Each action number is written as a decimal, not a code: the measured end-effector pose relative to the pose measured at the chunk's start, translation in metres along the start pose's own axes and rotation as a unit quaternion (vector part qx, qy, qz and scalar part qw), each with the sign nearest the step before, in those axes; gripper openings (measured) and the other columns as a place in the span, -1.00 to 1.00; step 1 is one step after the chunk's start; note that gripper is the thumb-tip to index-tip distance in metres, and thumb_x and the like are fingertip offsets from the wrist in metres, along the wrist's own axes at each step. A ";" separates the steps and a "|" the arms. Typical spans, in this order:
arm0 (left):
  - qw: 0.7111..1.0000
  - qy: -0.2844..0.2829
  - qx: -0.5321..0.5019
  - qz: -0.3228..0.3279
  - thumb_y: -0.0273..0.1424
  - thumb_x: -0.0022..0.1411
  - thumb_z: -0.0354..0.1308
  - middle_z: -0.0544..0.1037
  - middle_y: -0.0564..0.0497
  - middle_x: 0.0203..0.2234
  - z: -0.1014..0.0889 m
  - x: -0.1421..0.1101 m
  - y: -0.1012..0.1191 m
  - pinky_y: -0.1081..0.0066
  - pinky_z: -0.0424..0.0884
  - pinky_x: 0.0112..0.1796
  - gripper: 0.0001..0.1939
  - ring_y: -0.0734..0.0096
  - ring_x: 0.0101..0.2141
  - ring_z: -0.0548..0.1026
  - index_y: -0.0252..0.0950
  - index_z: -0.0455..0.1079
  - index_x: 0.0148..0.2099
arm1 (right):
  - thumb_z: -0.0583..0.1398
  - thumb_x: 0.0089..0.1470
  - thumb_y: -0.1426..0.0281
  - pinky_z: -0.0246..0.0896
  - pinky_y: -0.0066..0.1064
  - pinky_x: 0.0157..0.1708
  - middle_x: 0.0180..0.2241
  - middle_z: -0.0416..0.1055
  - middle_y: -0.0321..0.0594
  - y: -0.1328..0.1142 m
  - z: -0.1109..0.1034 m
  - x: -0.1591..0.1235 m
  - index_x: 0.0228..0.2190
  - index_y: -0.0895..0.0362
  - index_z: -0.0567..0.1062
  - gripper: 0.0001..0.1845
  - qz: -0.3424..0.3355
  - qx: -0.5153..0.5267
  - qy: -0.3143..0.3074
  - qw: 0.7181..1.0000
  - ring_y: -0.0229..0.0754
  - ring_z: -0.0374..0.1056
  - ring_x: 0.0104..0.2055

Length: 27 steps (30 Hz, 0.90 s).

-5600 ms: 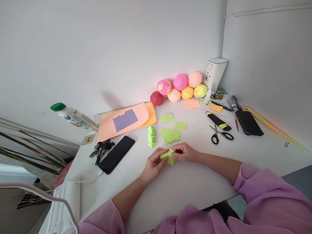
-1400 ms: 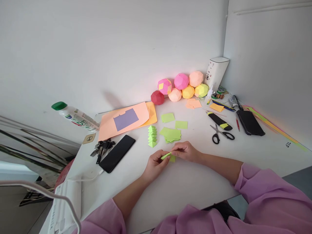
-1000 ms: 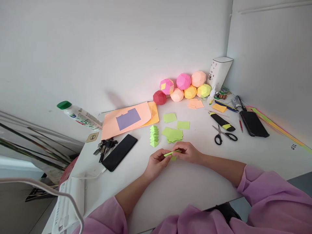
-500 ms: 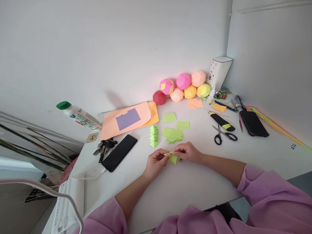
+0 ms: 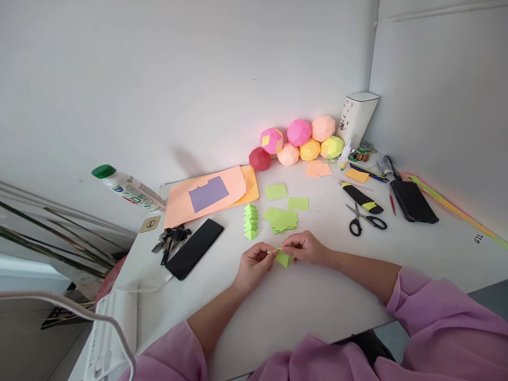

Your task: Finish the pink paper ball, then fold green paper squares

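Between my two hands is a small green paper piece [image 5: 284, 259], partly folded, with one pointed corner hanging down. My left hand [image 5: 256, 261] pinches its left end between thumb and fingers. On the other side my right hand [image 5: 305, 247] grips the upper right of the same piece, and its fingers cover part of the fold. Just beyond the hands lies a loose pile of green paper slips [image 5: 281, 219]. A row of nested folded green pieces [image 5: 251, 222] stands to the left of that pile. Two more green slips [image 5: 298, 203] rest farther back.
Several faceted paper balls [image 5: 299, 132] are stacked against the wall. To the right lie scissors [image 5: 363, 216], a cutter knife [image 5: 361, 198], a glue bottle [image 5: 344, 155] and a black phone case [image 5: 413, 201]. Leftward are a phone [image 5: 194, 248], keys [image 5: 171, 241], paper sheets [image 5: 174, 206] and a power strip [image 5: 115, 323].
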<state>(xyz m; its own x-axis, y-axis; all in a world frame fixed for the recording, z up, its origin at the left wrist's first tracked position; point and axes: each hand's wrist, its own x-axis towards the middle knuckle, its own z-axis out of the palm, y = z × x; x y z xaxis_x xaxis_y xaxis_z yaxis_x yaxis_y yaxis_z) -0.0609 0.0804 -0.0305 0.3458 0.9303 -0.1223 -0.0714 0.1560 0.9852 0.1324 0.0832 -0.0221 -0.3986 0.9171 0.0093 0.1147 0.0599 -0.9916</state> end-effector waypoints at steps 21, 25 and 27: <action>0.997 0.057 -0.030 0.046 -0.28 0.19 0.15 0.35 0.15 -0.64 -0.005 -0.001 -0.005 0.51 0.23 -0.46 -0.80 0.57 -0.57 0.28 -0.28 0.31 -0.39 | 0.25 0.01 0.19 0.32 -0.44 -0.58 -0.63 0.28 -0.35 0.001 -0.001 0.001 -0.47 0.19 0.51 -0.71 0.022 0.040 0.013 0.999 -0.32 0.25 -0.59; 0.998 0.034 -0.040 0.047 -0.26 0.16 0.19 0.41 0.10 -0.52 -0.004 -0.001 -0.004 0.45 0.32 -0.36 -0.82 0.52 -0.49 0.36 -0.26 0.35 -0.26 | 0.24 0.01 0.17 0.32 -0.44 -0.57 -0.59 0.33 -0.31 0.002 -0.001 0.001 -0.46 0.19 0.51 -0.70 0.023 0.042 0.008 0.999 -0.31 0.27 -0.57; 0.998 0.008 -0.018 0.057 -0.27 0.13 0.22 0.42 0.06 -0.45 -0.003 0.000 -0.004 0.43 0.35 -0.34 -0.80 0.48 -0.43 0.39 -0.26 0.38 -0.24 | 0.25 0.01 0.16 0.32 -0.44 -0.55 -0.58 0.35 -0.30 0.002 -0.001 0.001 -0.44 0.20 0.52 -0.68 0.027 0.035 -0.004 0.999 -0.31 0.28 -0.56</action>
<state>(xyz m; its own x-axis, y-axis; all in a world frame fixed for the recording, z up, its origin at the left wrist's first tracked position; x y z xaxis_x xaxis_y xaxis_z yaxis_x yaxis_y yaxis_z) -0.0632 0.0802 -0.0343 0.3185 0.9479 -0.0110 -0.1431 0.0596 0.9879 0.1332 0.0847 -0.0239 -0.4011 0.9149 -0.0450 0.0720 -0.0175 -0.9973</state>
